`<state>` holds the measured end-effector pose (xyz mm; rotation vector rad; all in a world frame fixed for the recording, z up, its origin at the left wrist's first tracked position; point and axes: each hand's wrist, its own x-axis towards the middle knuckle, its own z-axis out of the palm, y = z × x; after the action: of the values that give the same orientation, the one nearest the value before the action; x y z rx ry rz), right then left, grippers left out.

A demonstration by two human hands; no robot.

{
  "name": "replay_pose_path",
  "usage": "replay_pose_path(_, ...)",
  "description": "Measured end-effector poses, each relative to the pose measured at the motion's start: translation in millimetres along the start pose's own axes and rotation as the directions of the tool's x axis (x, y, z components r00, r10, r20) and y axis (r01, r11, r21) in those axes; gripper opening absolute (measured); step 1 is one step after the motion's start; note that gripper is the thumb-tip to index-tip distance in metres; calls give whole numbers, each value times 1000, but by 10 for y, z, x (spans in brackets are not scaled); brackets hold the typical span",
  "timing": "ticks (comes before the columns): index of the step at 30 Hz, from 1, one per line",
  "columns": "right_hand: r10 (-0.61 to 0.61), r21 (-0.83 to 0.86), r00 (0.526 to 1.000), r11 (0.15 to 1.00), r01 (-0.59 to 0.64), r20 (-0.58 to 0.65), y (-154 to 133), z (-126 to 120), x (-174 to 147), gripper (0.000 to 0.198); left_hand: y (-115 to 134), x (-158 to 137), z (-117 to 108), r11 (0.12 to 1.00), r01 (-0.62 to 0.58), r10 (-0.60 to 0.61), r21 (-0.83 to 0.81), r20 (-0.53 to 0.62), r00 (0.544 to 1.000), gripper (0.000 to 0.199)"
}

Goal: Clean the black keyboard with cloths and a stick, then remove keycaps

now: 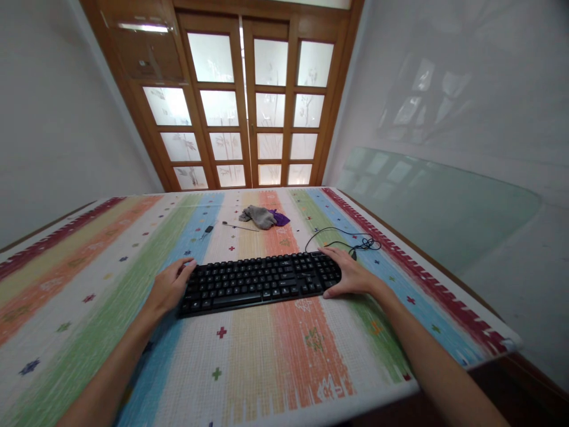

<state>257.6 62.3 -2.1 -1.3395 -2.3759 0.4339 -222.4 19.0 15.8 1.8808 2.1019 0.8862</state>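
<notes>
A black computer keyboard (262, 280) with white-lettered keys lies slightly slanted on a striped tablecloth (249, 356). My left hand (171, 286) grips its left end, thumb and fingers closed at the edge. At the other end, my right hand (349, 273) spans the number pad side, with the thumb at the near edge and the fingers at the far edge. From behind the right end a black cable (338, 230) runs out and lies bunched on the cloth.
Beyond the keyboard lie a grey cloth (260, 217), a purple cloth (280, 219), a thin dark stick-like brush (240, 226) and a small black object (208, 229) with a thin strand. A glass panel (427, 207) leans along the right wall. Wooden glazed doors (244, 101) stand behind the table.
</notes>
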Motion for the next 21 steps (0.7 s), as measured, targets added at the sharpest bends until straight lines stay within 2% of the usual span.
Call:
replay_pose_path(6,-7,52,999,999,8,-34,-7,33,22,122,1,12,26,998,31,-33,-47,-48,998,53)
replay_pose_path(10,52,173,998,984,-46,-30,104,-3,29,129,11,17,29,998,47,-50,-47,-66,997,53)
replay_pose_path(13,170,204,982,967,-150,-83,187,-12,49,105,21,15,21,999,46,-48,-27,-77,996,50)
replay_pose_path(16,268,104,946,962,-253,-181,236,26,83,77,23,12,17,998,59,-60,-8,-74,995,50)
replay_pose_path(18,256,48,941,967,-251,-223,266,49,102,64,17,12,18,998,64,-64,-1,-78,995,50)
replay_pose_path(21,170,8,969,985,-171,-179,335,16,94,47,7,14,22,999,51,-51,2,-82,995,48)
